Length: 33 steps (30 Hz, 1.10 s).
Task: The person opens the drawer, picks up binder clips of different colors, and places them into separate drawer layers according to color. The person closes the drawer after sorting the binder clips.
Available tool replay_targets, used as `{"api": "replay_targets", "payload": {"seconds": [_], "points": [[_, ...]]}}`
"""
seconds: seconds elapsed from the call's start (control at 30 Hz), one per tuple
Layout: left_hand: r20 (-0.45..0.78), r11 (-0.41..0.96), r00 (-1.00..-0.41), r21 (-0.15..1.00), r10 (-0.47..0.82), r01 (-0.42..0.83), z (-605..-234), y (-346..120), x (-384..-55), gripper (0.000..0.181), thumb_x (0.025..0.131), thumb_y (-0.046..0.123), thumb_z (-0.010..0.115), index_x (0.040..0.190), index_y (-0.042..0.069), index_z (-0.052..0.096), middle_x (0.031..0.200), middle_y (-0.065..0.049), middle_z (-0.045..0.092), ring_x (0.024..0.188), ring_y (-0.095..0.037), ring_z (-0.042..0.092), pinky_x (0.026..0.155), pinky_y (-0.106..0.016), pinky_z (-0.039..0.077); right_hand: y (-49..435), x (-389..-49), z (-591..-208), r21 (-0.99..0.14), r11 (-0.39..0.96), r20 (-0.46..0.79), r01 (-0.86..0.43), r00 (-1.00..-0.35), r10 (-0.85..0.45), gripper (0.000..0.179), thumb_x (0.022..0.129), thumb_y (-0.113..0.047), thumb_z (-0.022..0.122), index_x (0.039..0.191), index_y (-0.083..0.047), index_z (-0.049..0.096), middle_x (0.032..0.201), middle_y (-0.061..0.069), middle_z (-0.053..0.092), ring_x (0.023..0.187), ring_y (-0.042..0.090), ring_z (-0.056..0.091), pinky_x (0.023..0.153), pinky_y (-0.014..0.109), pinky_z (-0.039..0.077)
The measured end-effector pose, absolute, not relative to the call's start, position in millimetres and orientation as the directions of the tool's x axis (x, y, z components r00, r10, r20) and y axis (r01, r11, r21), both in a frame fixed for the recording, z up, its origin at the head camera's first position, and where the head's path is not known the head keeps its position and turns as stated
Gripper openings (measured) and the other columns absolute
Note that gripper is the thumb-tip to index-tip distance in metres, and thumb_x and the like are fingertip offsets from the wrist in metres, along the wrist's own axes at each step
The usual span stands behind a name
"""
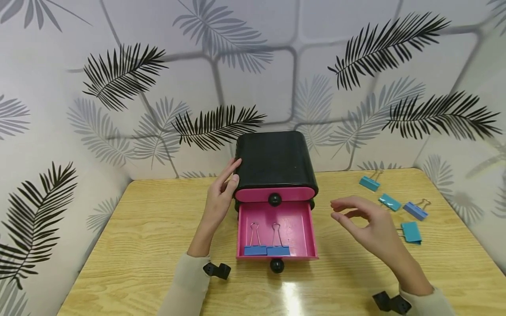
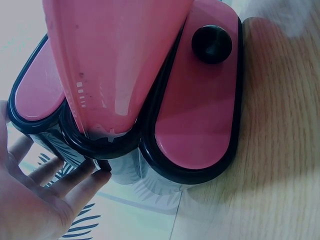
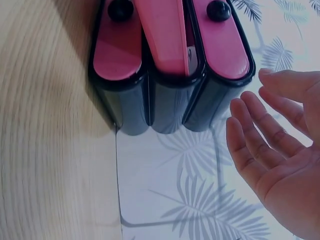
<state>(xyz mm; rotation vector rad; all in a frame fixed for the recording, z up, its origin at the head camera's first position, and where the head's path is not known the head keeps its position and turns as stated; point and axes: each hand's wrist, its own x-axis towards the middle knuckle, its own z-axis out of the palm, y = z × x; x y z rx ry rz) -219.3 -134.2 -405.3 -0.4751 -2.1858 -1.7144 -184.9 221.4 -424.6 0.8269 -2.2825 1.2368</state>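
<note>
A black drawer unit (image 1: 274, 160) with pink fronts stands at the back of the table. Its middle drawer (image 1: 302, 226) is pulled out, and two blue binder clips, one (image 1: 255, 250) beside the other (image 1: 278, 251), lie inside near the front. My left hand (image 1: 219, 193) rests against the unit's left side with its fingers extended, as the left wrist view also shows. To the right of the drawer my right hand (image 1: 367, 224) hovers, holding nothing, its fingers loosely bent. In the right wrist view that hand (image 3: 280, 155) is apart from the unit.
On the table's right side lie several binder clips: a teal one (image 1: 369, 183) farthest back, a second teal one (image 1: 390, 202), a blue-violet one (image 1: 415, 211) and a teal one (image 1: 412, 233) partly behind the right hand. A leaf-patterned wall (image 1: 253, 87) rises behind the table (image 1: 158, 228).
</note>
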Motion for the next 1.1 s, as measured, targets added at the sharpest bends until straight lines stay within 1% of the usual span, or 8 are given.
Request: {"api": "replay_targets", "payload": {"seconds": [0.1, 0.27, 0.33, 0.47, 0.63, 0.83, 0.97, 1.1], "points": [[0.446, 0.232, -0.893, 0.864, 0.060, 0.447, -405, -134, -220, 0.046, 0.107, 0.015, 0.050, 0.152, 0.005, 0.050, 0.162, -0.016, 0.037, 0.149, -0.025, 0.036, 0.102, -0.040, 0.042, 225, -187, -424, -0.599, 0.440, 0.617, -0.669, -0.736, -0.278, 0.035, 0.081, 0.010, 0.081, 0.112, -0.006, 0.075, 0.104, -0.002, 0.074, 0.091, 0.005, 0.070, 0.076, 0.018, 0.055], [0.447, 0.225, -0.893, 0.865, 0.059, 0.448, -405, -133, -221, 0.046, 0.107, 0.015, 0.050, 0.152, 0.004, 0.050, 0.162, -0.015, 0.038, 0.149, -0.024, 0.036, 0.110, -0.048, 0.040, 232, -195, -425, -0.583, 0.452, 0.660, -0.676, -0.717, -0.222, 0.039, 0.079, 0.013, 0.081, 0.113, -0.006, 0.076, 0.104, -0.001, 0.074, 0.095, 0.003, 0.068, 0.077, 0.014, 0.053], [0.448, 0.226, -0.892, 0.865, 0.057, 0.449, -405, -133, -221, 0.046, 0.107, 0.015, 0.050, 0.152, 0.004, 0.051, 0.162, -0.015, 0.038, 0.149, -0.024, 0.036, 0.109, -0.044, 0.041, 237, -198, -425, -0.582, 0.449, 0.672, -0.678, -0.712, -0.205, 0.040, 0.078, 0.015, 0.080, 0.113, -0.005, 0.076, 0.105, 0.000, 0.073, 0.096, 0.005, 0.068, 0.078, 0.014, 0.053], [0.451, 0.237, -0.891, 0.861, 0.053, 0.450, -405, -133, -219, 0.046, 0.107, 0.015, 0.050, 0.151, 0.005, 0.051, 0.161, -0.016, 0.038, 0.149, -0.024, 0.036, 0.093, -0.029, 0.041, 248, -202, -426, -0.596, 0.446, 0.675, -0.668, -0.717, -0.173, 0.040, 0.079, 0.016, 0.078, 0.115, -0.003, 0.075, 0.108, 0.006, 0.073, 0.100, 0.008, 0.067, 0.080, 0.014, 0.052], [0.455, 0.242, -0.889, 0.858, 0.053, 0.453, -404, -134, -218, 0.046, 0.107, 0.015, 0.050, 0.152, 0.004, 0.051, 0.162, -0.017, 0.037, 0.149, -0.025, 0.036, 0.087, -0.028, 0.040, 263, -207, -428, -0.633, 0.462, 0.651, -0.622, -0.750, -0.119, 0.040, 0.082, 0.014, 0.077, 0.118, -0.004, 0.075, 0.115, 0.013, 0.071, 0.107, 0.007, 0.064, 0.083, 0.013, 0.051], [0.448, 0.235, -0.892, 0.863, 0.055, 0.448, -404, -134, -217, 0.046, 0.107, 0.014, 0.050, 0.152, 0.004, 0.050, 0.162, -0.018, 0.036, 0.149, -0.026, 0.036, 0.087, -0.029, 0.039, 276, -210, -431, -0.689, 0.482, 0.600, -0.541, -0.799, -0.039, 0.033, 0.086, 0.009, 0.077, 0.117, -0.001, 0.074, 0.116, 0.015, 0.069, 0.107, 0.008, 0.064, 0.083, 0.012, 0.050], [0.444, 0.237, -0.894, 0.864, 0.059, 0.444, -404, -133, -216, 0.046, 0.107, 0.015, 0.050, 0.152, 0.005, 0.050, 0.163, -0.018, 0.036, 0.148, -0.025, 0.036, 0.087, -0.031, 0.039, 283, -211, -435, -0.689, 0.523, 0.589, -0.503, -0.808, -0.001, 0.033, 0.086, 0.005, 0.079, 0.118, -0.001, 0.074, 0.117, 0.012, 0.069, 0.107, 0.003, 0.062, 0.082, 0.010, 0.049], [0.441, 0.233, -0.895, 0.866, 0.057, 0.442, -404, -131, -217, 0.046, 0.107, 0.014, 0.050, 0.152, 0.004, 0.050, 0.162, -0.016, 0.037, 0.149, -0.024, 0.036, 0.095, -0.028, 0.041, 297, -213, -440, -0.692, 0.555, 0.580, -0.461, -0.813, 0.048, 0.033, 0.088, 0.001, 0.079, 0.120, 0.000, 0.073, 0.118, 0.012, 0.069, 0.107, 0.002, 0.060, 0.081, 0.008, 0.048]]}}
